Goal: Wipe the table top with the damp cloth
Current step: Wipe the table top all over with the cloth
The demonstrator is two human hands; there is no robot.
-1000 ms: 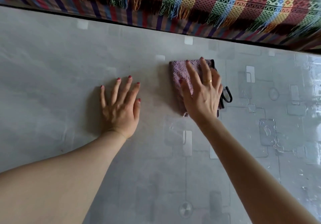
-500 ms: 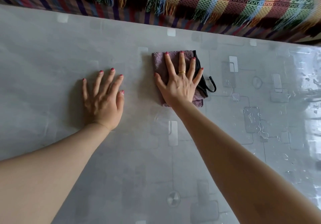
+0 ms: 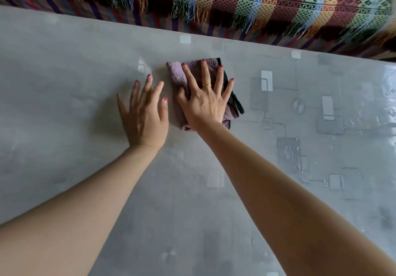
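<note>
Right hand [image 3: 204, 102], fingers spread, presses purple cloth [image 3: 177, 76] on table [image 3: 64, 83]; left hand [image 3: 143, 115] flat, fingers spread

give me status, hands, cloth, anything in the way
Right hand flat on purple cloth, pressing it to table top. Left hand flat on table beside it. Nothing blocking.

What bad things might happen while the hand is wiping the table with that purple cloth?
1. The cloth is close to the left hand, so another stroke that way might bump it.
2. The table looks wet and shiny on the right, with droplets; an arm could drag through them and smear the wiped part.
3. A black loop hangs loose from the cloth beside the right hand; it might trail behind and leave streaks.
</note>
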